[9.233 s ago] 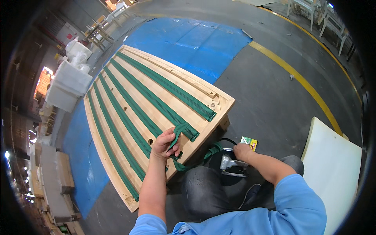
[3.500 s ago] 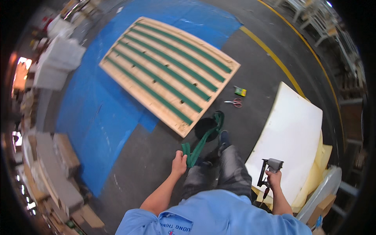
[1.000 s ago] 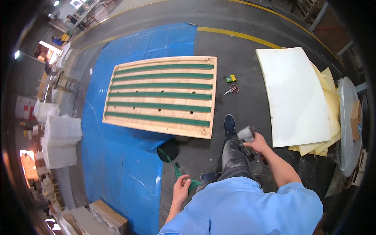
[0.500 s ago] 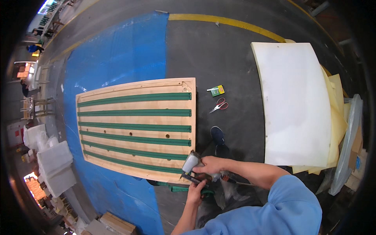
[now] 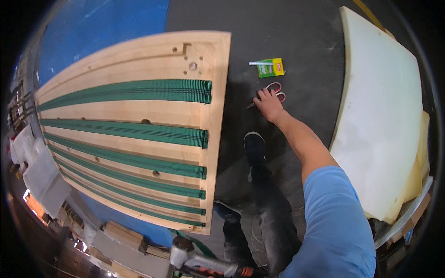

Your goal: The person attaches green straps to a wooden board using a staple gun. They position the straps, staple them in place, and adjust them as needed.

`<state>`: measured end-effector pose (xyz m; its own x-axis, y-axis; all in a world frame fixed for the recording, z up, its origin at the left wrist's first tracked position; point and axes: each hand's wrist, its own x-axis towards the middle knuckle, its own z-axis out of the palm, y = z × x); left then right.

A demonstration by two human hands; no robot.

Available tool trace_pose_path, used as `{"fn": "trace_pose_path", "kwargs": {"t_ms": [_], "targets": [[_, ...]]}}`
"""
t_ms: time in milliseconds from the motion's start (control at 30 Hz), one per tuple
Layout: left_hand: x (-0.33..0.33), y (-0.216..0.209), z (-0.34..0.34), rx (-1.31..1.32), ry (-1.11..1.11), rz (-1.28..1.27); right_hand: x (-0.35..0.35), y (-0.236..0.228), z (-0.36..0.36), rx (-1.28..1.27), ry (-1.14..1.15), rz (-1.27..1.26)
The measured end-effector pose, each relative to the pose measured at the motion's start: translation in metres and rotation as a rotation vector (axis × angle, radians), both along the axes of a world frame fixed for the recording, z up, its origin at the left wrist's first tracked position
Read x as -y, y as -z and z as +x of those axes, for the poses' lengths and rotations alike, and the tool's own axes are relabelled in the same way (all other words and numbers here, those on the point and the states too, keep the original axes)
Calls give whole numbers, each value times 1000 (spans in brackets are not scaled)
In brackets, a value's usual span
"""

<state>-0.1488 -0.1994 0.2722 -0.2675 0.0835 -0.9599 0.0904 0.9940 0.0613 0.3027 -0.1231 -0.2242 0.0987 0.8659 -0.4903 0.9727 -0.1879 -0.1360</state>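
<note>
Reaching down to the dark floor, my right hand [image 5: 269, 104] has its fingers curled over the middle of a pair of scissors [image 5: 281, 97] with red-and-white handles. The handle loops and the blade tip show on either side of the hand. My left hand is out of view. At the lower edge hangs a grey staple gun [image 5: 185, 259], partly cut off; what holds it is hidden. To the left stands a pale wooden frame [image 5: 217, 129] with several green webbing straps [image 5: 153, 91] running side by side across it.
Beyond the scissors lies a small green-and-yellow box [image 5: 271, 68] with a thin pale stick on it. White foam sheets [image 5: 380, 106] are stacked on the right. Blue floor covering [image 5: 104, 23] extends behind the frame. My shoe [image 5: 254, 144] stands between frame and foam.
My right hand has left the staple gun and moved forward to the scissors. The staple gun has shifted down and left. My left hand has gone out of view, and the view is closer in.
</note>
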Motion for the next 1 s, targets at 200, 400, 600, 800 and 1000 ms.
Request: {"fn": "trace_pose_path", "kwargs": {"t_ms": [200, 400, 600, 800, 1000], "targets": [[7, 19, 11, -176, -81, -90, 15, 42, 11, -188, -328, -64], [9, 23, 18, -230, -120, -116, -17, 5, 67, -182, 158, 116], [15, 15, 16, -256, -201, -121, -79, 24, 93, 79, 36, -62], [-3, 19, -1, -9, -384, -104, -59, 34, 84, 28, 130, -23], [18, 15, -45, 114, -419, 9, -5, -33, 25, 57, 236, -166]]}}
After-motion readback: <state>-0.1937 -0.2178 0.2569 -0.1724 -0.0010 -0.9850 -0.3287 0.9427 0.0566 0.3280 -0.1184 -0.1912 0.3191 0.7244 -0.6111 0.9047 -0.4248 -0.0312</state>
